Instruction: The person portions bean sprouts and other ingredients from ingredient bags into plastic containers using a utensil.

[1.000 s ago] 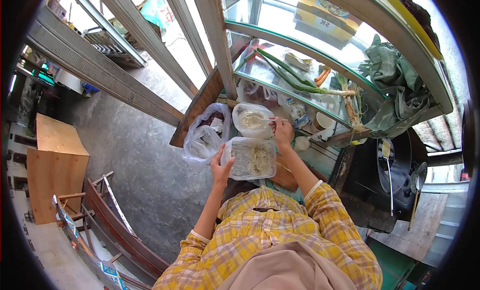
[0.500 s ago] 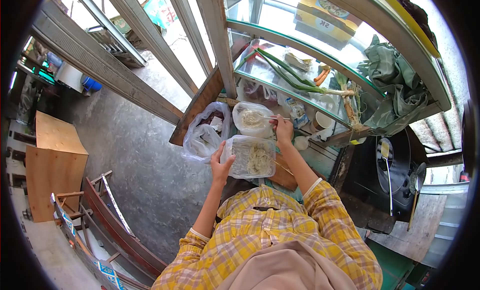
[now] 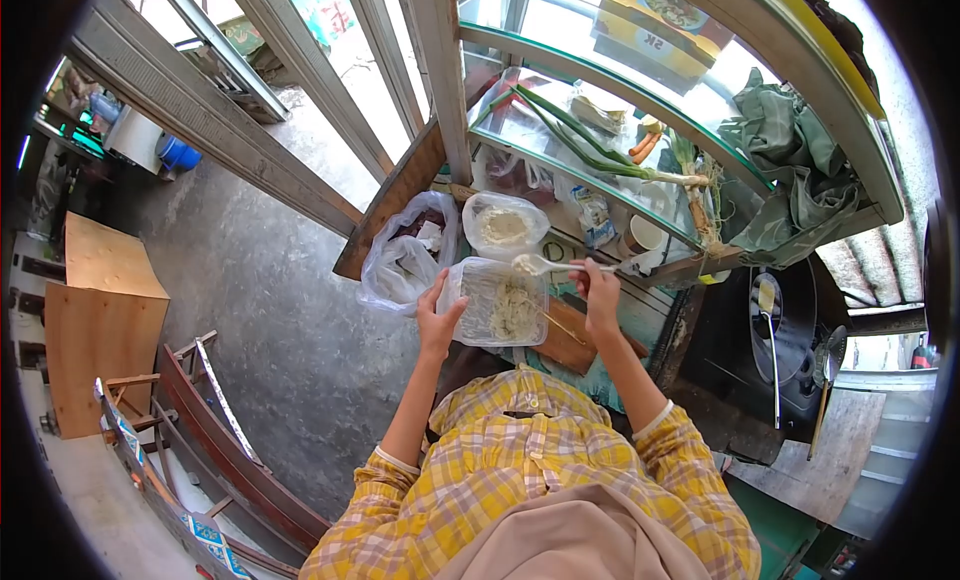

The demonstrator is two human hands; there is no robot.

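Note:
My left hand (image 3: 437, 315) grips the left wall of a clear plastic container (image 3: 473, 323), thumb over its rim. Pale, clumpy food (image 3: 516, 314) lies in the right part of this container. In my right hand (image 3: 599, 294) is a white spoon (image 3: 557, 266), its bowl loaded with pale powder above the container's far right edge. Just beyond stands a smaller clear tub (image 3: 480, 242) with whitish powder (image 3: 502, 225) in it. A wooden board (image 3: 566, 352) lies to the right of the container, below my right hand, with a thin stick on it.
Left of the containers sits a white plastic bag (image 3: 393, 276). A glass-shelved case holds spring onions (image 3: 600, 158), carrots (image 3: 645, 145) and a green cloth (image 3: 788, 140). A paper cup (image 3: 642, 237) stands under it. At right is a wok (image 3: 780, 320) with a spatula (image 3: 769, 330).
My right hand has drawn the spoon out of the small tub and moved it nearer and to the right, now carrying powder. My left hand still holds the container.

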